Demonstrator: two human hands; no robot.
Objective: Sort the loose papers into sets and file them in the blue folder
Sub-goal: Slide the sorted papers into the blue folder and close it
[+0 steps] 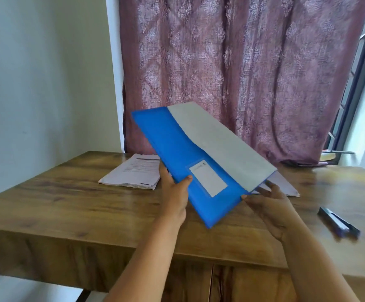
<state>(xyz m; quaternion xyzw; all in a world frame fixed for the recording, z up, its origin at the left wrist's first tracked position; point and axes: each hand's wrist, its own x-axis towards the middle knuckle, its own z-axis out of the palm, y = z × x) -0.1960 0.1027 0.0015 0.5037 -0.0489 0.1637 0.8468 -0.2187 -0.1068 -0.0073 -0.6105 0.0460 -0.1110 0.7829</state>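
Blue folder [177, 153] is gripped above the desk [72, 203] by left hand [175, 192] and right hand [268, 201] fingers [272, 187] — best lowered flat beside the papers [133, 171] before opening.

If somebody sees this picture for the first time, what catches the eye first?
The bright blue folder with a grey flap, held tilted above the wooden table by the left hand and right hand. Behind it hangs a mauve patterned curtain; a stack of papers lies on the table's left.

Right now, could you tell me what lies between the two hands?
In the head view, the blue folder lies between the left hand and right hand, held above the table.
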